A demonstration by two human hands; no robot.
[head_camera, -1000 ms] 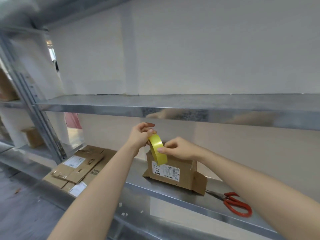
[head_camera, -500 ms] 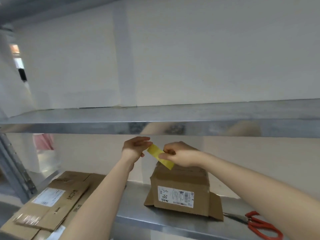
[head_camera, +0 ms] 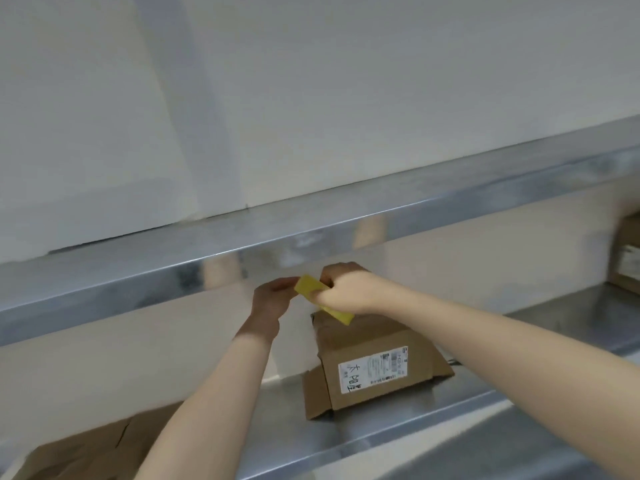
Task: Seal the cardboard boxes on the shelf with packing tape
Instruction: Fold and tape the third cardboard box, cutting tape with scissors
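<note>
**Tape in both hands above the small box**

Both hands are raised over a small cardboard box [head_camera: 375,370] that sits on the lower metal shelf [head_camera: 450,420], under the front lip of the upper shelf [head_camera: 242,244]. The right hand [head_camera: 346,289] is closed around the yellow tape roll [head_camera: 323,301], whose lower edge pokes out below the fist just above the box top. The left hand [head_camera: 273,297] pinches at the near end of the yellow strip, fingers narrowed onto it; motion blur makes it hard to say whether a free tail has been peeled loose or the fingers are only picking at the roll's edge.

The box looks light and thin-walled, with a printed label [head_camera: 374,368] on its front and side flaps splayed outward at the base, so it would likely slide or tip under a hard press. A steadying palm on the top panel seems wise while the strip goes down. The tape itself is light, limp and sticky on one face; it is best held by the very tip of the tail, kept taut so it cannot fold onto itself. Flattened cardboard [head_camera: 86,455] lies at the lower left, and another box [head_camera: 628,251] shows at the far right.
</note>
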